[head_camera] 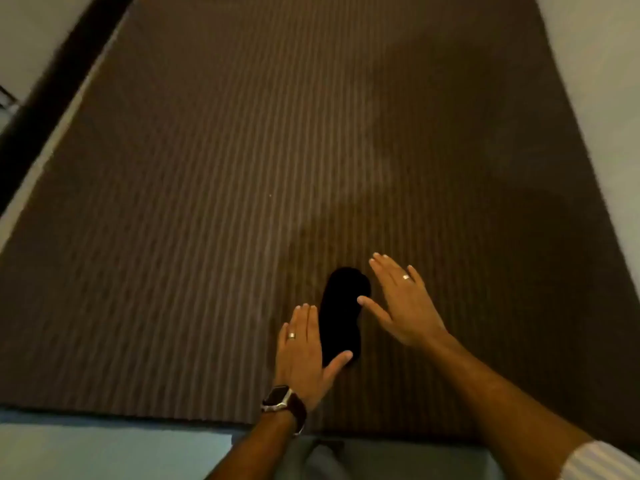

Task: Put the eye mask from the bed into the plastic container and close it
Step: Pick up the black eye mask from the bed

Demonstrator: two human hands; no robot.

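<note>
A black, soft fabric eye mask lies on the brown striped bedcover. The left hand and right hand (fingers spread flat, grasping nothing) flank it.

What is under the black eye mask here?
The eye mask lies flat on the brown striped bed cover. Open left hand and right hand flank it; anything beneath stays hidden.

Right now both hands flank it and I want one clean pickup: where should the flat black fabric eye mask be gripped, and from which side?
Judging by its pose, pinch the flat black fabric eye mask at its narrower middle, from above. It lies flat and lengthwise on the brown striped bedcover, so the open right hand, thumb already over it, could close across.
</note>
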